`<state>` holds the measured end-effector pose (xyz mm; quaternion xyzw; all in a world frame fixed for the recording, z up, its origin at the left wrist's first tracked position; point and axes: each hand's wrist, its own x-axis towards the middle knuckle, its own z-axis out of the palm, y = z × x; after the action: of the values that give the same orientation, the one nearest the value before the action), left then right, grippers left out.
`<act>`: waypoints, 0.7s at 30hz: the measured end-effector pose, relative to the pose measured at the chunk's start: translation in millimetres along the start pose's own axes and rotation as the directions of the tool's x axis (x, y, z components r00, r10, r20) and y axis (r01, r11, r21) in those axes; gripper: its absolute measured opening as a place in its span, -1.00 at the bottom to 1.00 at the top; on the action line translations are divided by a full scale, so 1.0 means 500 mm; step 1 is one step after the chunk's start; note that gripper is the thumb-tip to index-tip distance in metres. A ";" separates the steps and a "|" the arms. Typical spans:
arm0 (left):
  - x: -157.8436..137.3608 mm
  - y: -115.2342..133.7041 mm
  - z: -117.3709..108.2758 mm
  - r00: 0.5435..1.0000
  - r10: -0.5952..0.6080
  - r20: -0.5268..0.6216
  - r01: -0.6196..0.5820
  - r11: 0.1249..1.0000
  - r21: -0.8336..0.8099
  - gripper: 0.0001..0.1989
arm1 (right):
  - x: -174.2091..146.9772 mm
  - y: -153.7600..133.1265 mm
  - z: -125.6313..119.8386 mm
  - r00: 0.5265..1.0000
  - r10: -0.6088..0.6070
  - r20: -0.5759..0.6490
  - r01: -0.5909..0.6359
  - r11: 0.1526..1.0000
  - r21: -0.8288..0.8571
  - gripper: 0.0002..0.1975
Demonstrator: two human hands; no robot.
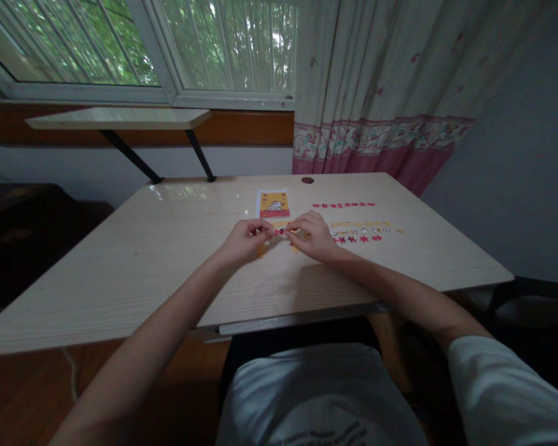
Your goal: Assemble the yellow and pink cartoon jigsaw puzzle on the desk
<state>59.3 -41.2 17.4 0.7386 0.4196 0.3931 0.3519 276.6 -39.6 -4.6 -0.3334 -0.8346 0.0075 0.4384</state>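
Observation:
Over the middle of the wooden desk, my left hand [247, 240] and my right hand [314, 235] meet with thumbs and fingertips pinched. Between them are small red jigsaw puzzle pieces [279, 231], one end at each hand; whether they are fully joined is too small to tell. Yellow pieces [261, 251] lie under and beside my hands, partly hidden. Just beyond my hands lies a picture card [274, 204] with a white cartoon figure on yellow and red.
Right of my hands run rows of loose pieces: yellow [360, 224], whitish [367, 231] and red [363, 239]. Farther back lies another red row [344, 205]. A raised shelf [121, 118] on black legs stands at the desk's [167, 272] back left. A round cable hole [307, 180] is near the rear edge.

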 end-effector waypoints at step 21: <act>-0.082 -0.094 -0.118 0.920 0.261 0.293 -0.372 0.818 0.439 -0.68 | 0.004 -0.088 0.070 0.860 0.226 0.458 -0.259 0.966 0.010 -0.94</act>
<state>-22.5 -48.0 -8.1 0.9014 0.3337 0.2443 0.1281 225.8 -63.1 -11.3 -0.4089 -0.8642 0.1699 0.2390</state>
